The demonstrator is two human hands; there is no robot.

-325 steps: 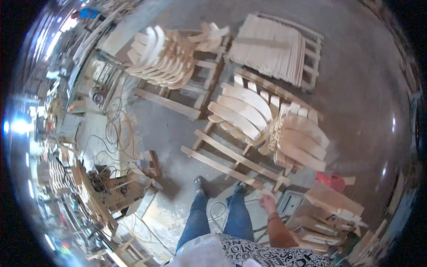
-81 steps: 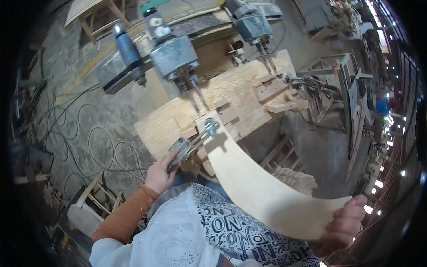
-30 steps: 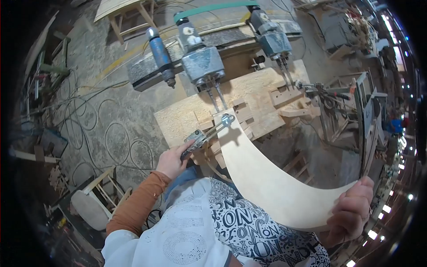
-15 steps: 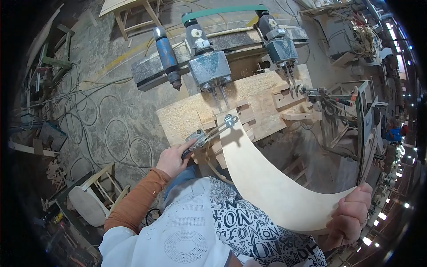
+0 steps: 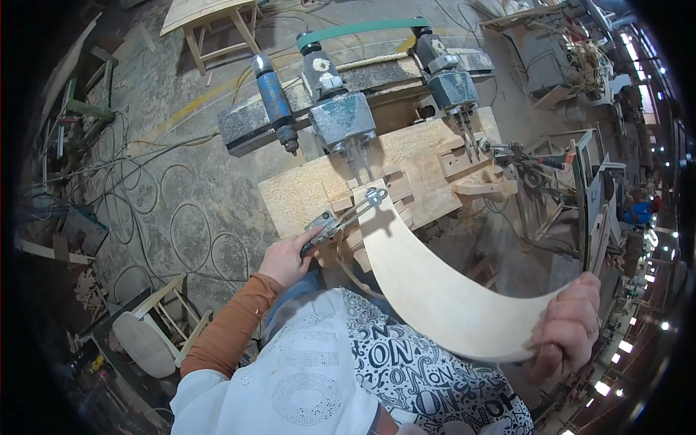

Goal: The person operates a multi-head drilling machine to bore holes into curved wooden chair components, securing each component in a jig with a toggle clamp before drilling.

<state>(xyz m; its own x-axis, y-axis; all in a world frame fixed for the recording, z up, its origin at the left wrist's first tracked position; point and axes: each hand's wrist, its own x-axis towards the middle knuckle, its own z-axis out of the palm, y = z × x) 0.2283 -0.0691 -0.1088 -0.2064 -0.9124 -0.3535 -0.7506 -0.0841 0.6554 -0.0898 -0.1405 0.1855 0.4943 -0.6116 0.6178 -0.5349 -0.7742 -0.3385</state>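
Observation:
My left hand [image 5: 286,259] is closed around the dark handle of a toggle clamp [image 5: 326,226], its index finger stretched along the metal. The clamp's arm reaches over the narrow end of a curved, pale wooden piece [image 5: 442,290], and its tip [image 5: 375,195] sits over that end. Wrapped round the wide end at the lower right is my right hand [image 5: 569,326]; part of its grip is hidden beneath the wood. Two drill bits [image 5: 357,161] of a drilling head [image 5: 342,119] point at the narrow end.
A sawdust-covered board [image 5: 290,192] carries wooden blocks [image 5: 460,161]. Beyond stand a second drilling head [image 5: 453,88], a blue cylinder [image 5: 274,98] and a green belt [image 5: 362,32]. A stool [image 5: 145,341] is at left, cables [image 5: 192,225] lie on the floor, and a person in blue [image 5: 639,212] is far right.
The wide end of the curved wood and my right hand have shifted slightly up and left in view. My left hand stays on the clamp handle.

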